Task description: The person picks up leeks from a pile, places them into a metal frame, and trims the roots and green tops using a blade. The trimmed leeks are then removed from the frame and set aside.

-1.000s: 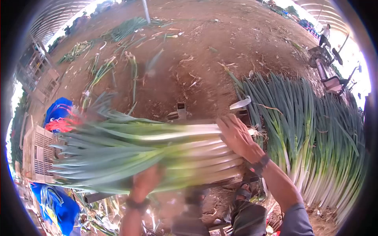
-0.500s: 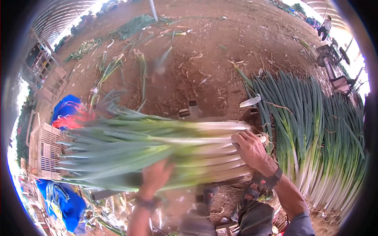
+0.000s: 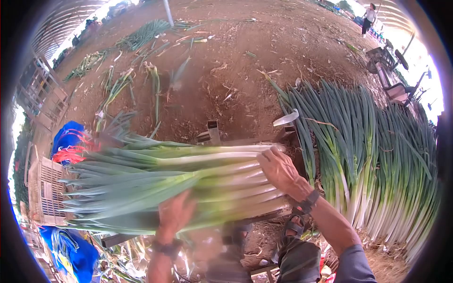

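A broad pile of long green onions (image 3: 188,181) lies crosswise before me, leaves to the left and white ends to the right. My right hand (image 3: 282,173) is closed over the white end of an onion at the pile's upper right, with fingers curled down. On the near side, my left hand (image 3: 177,211) rests low against the green stalks, around the middle of the leafy half. Its fingers are smeared by motion and partly hidden among the leaves. Smudged patches blur the middle of the pile.
More green onions (image 3: 349,141) stand in a dense row at right. A slatted crate (image 3: 47,191), red strips (image 3: 73,153) and blue sheeting (image 3: 82,252) are at left. Loose leaves (image 3: 146,35) litter the dirt floor. A person (image 3: 369,20) stands far back near a wheeled machine (image 3: 389,70).
The view has shifted slightly, so most things sit further left. My right hand has moved up a little along the white ends relative to the pile; my left hand stays at the near side.
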Action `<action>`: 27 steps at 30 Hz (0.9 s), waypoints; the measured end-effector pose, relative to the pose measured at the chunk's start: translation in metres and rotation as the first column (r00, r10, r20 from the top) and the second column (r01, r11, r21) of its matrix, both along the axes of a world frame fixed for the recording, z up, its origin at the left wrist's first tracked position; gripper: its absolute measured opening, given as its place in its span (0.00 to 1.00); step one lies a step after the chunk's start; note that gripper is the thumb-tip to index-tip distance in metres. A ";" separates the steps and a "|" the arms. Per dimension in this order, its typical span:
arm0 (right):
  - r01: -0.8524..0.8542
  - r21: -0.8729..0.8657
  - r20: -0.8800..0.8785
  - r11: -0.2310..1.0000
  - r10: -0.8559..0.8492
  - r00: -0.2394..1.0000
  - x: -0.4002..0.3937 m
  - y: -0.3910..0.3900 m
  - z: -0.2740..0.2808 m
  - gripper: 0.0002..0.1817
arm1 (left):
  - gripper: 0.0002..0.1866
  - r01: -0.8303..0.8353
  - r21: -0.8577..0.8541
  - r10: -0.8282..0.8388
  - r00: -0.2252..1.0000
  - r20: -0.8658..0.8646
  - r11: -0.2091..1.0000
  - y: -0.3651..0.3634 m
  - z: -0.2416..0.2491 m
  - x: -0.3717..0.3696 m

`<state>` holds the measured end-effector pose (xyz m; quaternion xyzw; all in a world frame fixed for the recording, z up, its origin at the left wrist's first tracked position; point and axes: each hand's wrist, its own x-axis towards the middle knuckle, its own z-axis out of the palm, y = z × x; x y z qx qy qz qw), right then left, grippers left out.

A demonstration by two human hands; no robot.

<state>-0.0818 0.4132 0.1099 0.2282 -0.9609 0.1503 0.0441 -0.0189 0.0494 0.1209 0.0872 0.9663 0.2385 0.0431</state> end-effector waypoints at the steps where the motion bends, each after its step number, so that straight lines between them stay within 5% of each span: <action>1: -0.023 0.032 0.047 0.999 0.022 0.999 0.007 0.002 0.002 0.18 | 0.21 -0.012 0.014 0.012 1.000 0.021 1.000 0.001 0.000 0.000; 3: -0.078 0.084 0.135 0.993 0.066 0.989 0.017 0.001 0.002 0.17 | 0.21 -0.041 0.033 0.039 0.998 0.055 0.999 0.001 0.002 0.001; 6: -0.075 0.013 -0.041 0.997 0.075 0.996 0.021 -0.004 -0.007 0.17 | 0.21 -0.024 0.085 0.021 0.999 0.033 0.996 0.000 0.006 -0.001; 9: -0.076 -0.025 -0.012 0.997 0.076 0.997 0.017 -0.002 -0.012 0.13 | 0.20 -0.048 0.256 0.045 0.999 0.020 0.965 -0.001 0.010 -0.001; 15: -0.227 0.160 0.172 0.961 0.199 0.965 0.027 0.008 0.007 0.09 | 0.19 -0.115 0.392 0.123 0.992 0.006 0.913 -0.002 0.017 -0.002; 18: -0.205 0.235 0.188 0.950 0.163 0.969 0.034 0.013 -0.006 0.10 | 0.17 0.016 0.202 0.037 0.966 -0.256 0.979 0.001 -0.006 -0.003; 21: -0.180 0.333 0.110 0.926 0.151 0.982 0.040 0.021 0.005 0.10 | 0.16 -0.068 -0.180 -0.014 0.908 -0.418 0.981 0.029 -0.016 0.002; 27: -0.159 0.272 0.113 0.949 0.133 0.985 0.041 0.029 -0.014 0.10 | 0.10 0.121 -0.560 -0.287 0.933 -0.219 0.820 0.049 0.000 0.013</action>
